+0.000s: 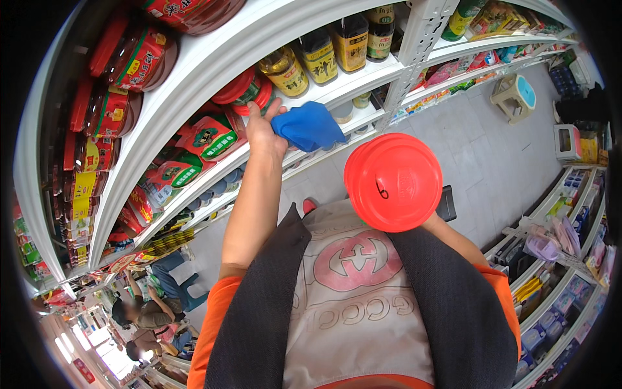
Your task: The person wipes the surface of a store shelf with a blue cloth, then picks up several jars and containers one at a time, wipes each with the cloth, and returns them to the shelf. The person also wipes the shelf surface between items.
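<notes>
My left hand (266,130) reaches to the shelf with a blue cloth (308,126) held in it. Its fingertips are up against red-lidded tubs (243,92) with green labels, standing at the shelf's front. Close under the camera, a round red-lidded container (396,182) is held up over the floor, before my chest. A handwritten mark is on its lid, and a second red rim shows behind its left edge. My right forearm (454,238) runs in under this container; the lid hides the right hand itself and its fingers.
Bottles of cooking wine (318,56) stand right of the tubs; red-and-green bags (209,138) lie left. Large red-capped jars (138,58) fill the shelf above. A plastic stool (515,99) is on the tiled floor (466,155). Shelving (549,287) runs along my right. People (150,311) are at lower left.
</notes>
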A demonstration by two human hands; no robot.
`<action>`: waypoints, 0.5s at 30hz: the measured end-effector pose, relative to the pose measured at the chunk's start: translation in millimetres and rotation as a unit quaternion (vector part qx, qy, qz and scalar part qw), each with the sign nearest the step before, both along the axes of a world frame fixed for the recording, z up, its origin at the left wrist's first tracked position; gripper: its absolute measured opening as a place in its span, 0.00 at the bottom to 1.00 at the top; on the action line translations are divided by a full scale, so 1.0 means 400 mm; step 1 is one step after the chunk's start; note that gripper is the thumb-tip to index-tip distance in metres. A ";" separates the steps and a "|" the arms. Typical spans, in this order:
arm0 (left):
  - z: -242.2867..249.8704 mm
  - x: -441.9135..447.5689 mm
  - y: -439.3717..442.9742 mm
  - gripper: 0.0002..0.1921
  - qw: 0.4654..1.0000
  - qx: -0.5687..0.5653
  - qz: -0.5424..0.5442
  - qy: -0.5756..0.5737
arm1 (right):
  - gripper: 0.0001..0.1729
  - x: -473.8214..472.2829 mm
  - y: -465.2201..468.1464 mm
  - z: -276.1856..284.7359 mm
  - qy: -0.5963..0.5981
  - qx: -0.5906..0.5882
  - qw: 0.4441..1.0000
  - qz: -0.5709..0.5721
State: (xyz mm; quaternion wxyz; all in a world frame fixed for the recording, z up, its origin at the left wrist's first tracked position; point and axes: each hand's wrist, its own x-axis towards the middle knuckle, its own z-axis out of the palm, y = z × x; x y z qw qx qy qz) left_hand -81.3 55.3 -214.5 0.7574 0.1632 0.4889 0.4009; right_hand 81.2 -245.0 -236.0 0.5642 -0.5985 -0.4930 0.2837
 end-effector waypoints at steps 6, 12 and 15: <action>-0.022 -0.024 0.037 0.25 0.989 0.082 0.067 0.108 | 0.41 -0.003 0.002 -0.002 0.003 0.023 0.999 -0.028; -0.010 -0.023 0.047 0.26 0.988 0.063 0.077 0.117 | 0.41 -0.002 -0.008 0.009 0.015 -0.002 0.999 -0.037; -0.011 -0.017 0.057 0.22 0.987 0.063 0.093 0.111 | 0.40 -0.002 -0.006 0.008 0.008 -0.008 1.000 -0.028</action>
